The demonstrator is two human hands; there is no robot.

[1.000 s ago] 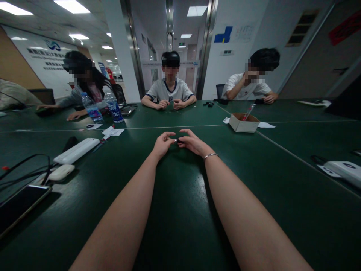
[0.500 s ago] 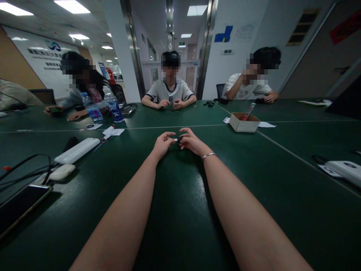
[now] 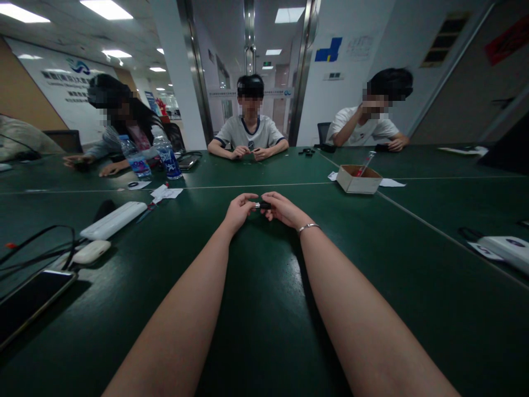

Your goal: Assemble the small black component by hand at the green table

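Observation:
A small black stick with a silver end [image 3: 263, 205] is held level between my two hands, just above the dark green table [image 3: 264, 309]. My left hand [image 3: 240, 210] pinches it at the silver end, thumb and forefinger closed. My right hand [image 3: 281, 209] has its fingers closed on the black end and carries a silver bracelet [image 3: 309, 226] at the wrist. The fingers cover both tips of the stick, and its exact kind is too small to make out.
Left lie a phone [image 3: 35, 303], a white power bank [image 3: 113, 219] and black cables. Two bottles [image 3: 167, 154] stand farther back. An open box [image 3: 359, 182] sits at the right, a white device [image 3: 506, 251] nearer. Several people sit across; one person [image 3: 250, 129] faces me.
My right hand's fingers have shifted and its raised forefinger has come down, so more of the stick's black part shows. My left hand has hardly moved.

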